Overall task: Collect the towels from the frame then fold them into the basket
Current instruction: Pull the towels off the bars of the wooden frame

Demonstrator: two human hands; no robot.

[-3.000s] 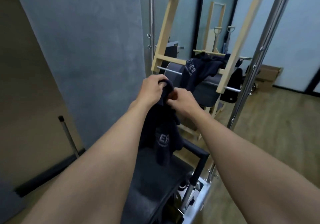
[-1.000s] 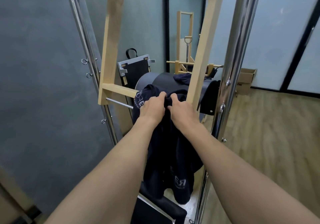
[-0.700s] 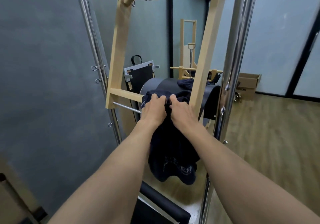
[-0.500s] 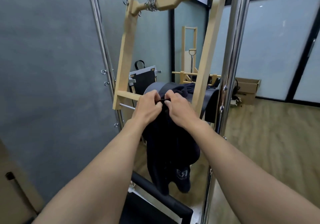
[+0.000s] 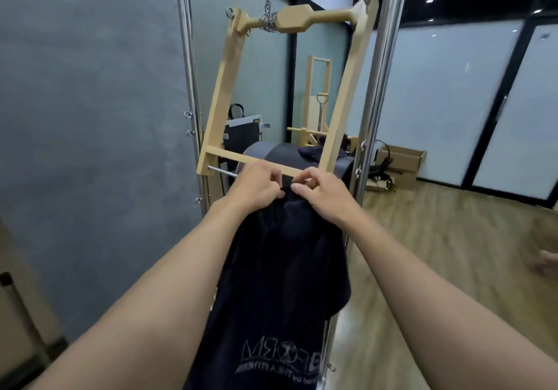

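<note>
A grey wall closes the 9 o'clock side, hard by the first of two chrome poles; one wooden frame hangs between them. At centre the left hand and right hand each pinch the top edge of one dark towel, which hangs toward 6 o'clock. A second towel lies beyond the frame, and open floor spreads at 3 o'clock.

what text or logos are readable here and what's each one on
dark towel, near its lower end: large outlined letters round a circular emblem, apparently reversed; only "M" reads clearly.
Same towel, small line under the logo: too blurred to read.
cardboard box, on its side: dark print, too small to read.
glass panel, top corner: a small mark, too small to read.
</note>
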